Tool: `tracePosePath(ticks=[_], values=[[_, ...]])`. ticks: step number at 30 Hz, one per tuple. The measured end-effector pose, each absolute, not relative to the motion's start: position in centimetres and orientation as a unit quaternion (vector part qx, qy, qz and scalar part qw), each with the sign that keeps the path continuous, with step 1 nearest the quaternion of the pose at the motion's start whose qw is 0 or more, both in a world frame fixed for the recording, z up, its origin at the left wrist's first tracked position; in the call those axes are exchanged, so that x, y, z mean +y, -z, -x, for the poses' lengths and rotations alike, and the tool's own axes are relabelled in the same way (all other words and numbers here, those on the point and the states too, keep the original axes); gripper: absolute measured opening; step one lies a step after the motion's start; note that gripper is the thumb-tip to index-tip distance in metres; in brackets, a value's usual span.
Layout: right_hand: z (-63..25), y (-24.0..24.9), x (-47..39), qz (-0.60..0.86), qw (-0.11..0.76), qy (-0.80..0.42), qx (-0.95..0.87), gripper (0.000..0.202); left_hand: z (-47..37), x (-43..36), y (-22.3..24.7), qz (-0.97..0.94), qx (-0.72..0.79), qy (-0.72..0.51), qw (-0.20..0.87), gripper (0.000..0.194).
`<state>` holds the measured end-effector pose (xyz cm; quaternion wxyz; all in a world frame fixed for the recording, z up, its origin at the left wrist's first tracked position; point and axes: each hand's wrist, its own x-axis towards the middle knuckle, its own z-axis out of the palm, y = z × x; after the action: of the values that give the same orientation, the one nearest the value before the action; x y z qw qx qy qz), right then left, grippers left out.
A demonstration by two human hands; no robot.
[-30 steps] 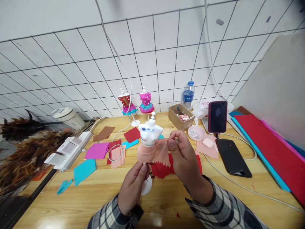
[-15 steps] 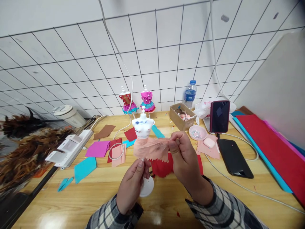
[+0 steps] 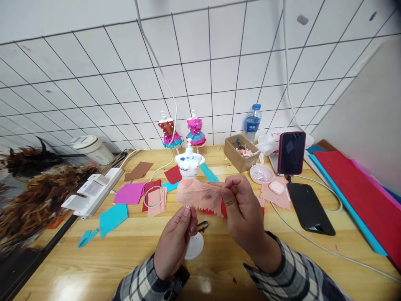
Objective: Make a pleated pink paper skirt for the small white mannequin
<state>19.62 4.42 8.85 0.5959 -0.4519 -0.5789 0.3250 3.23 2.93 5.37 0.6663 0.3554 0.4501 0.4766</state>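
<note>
The glossy white, torso-shaped mannequin (image 3: 188, 164) is upright over the pale wooden table (image 3: 125, 267), peach crepe-like paper (image 3: 200, 194) around its waist. The left hand (image 3: 173, 242) pinches its thin white stem (image 3: 188, 207) between thumb and fingers, probably for steadiness. The right hand's (image 3: 242, 209) thumb and forefinger pinch the paper's free end, pulled sideways, seemingly keeping it taut.
</note>
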Motion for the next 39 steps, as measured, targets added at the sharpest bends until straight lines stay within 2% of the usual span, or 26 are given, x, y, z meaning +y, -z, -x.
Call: tracePosePath(ticks=[7, 20, 30, 34, 39], values=[[-19.4, -8.9, 4.2, 0.441, 0.587, -0.289, -0.615, 0.008, -3.4, 3.1, -5.4, -0.318, 0.445, -0.479, 0.687, 0.041], [-19.6, -9.5, 4.0, 0.455, 0.571, -0.235, -0.642, 0.007, -3.0, 3.4, -4.7, -0.325, 0.469, -0.486, 0.662, 0.045], [-19.3, -9.9, 3.3, 0.398, 0.587, -0.275, -0.649, 0.008, -2.4, 3.7, -4.3, -0.265, 0.471, -0.438, 0.718, 0.049], [-20.1, -10.5, 3.4, 0.435, 0.599, -0.273, -0.615, 0.007, -1.5, 3.8, -4.3, -0.284, 0.431, -0.46, 0.723, 0.043], [-20.9, -10.9, 3.9, 0.437, 0.607, -0.33, -0.576, 0.01, -0.6, 3.9, -4.6, -0.316, 0.405, -0.471, 0.717, 0.036]])
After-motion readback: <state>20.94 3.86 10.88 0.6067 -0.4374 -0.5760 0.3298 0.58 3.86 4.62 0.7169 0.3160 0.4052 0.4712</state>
